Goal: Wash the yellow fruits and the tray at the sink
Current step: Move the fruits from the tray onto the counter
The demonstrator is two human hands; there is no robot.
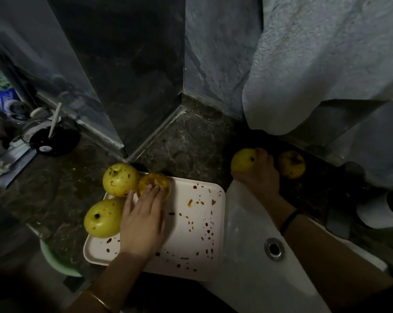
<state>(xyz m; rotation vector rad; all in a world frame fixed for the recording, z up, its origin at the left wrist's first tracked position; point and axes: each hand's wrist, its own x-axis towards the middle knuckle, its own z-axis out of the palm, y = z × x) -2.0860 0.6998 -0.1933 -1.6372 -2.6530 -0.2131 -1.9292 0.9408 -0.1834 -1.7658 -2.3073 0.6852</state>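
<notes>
A pale pink tray (pixel 191 236) spattered with brown-red spots lies on the dark counter left of the white sink (pixel 254 279). On its left part sit three yellow fruits: a speckled one (pixel 118 179) at the back, a dirtier orange-stained one (pixel 156 181), and one (pixel 101 218) at the left edge. My left hand (pixel 143 218) reaches over the tray with its fingers on the stained fruit. My right hand (pixel 258 175) grips a yellow fruit (pixel 243 160) on the counter behind the sink. Another yellow fruit (pixel 291 164) rests just right of it.
A grey towel (pixel 322 59) hangs above the right side. A white container (pixel 380 208) and the faucet base (pixel 340 218) stand right of the sink. A dark cup (pixel 53 138) with a toothbrush and a tube (pixel 3 86) sit at far left. A green basin rim (pixel 55 260) shows below the counter.
</notes>
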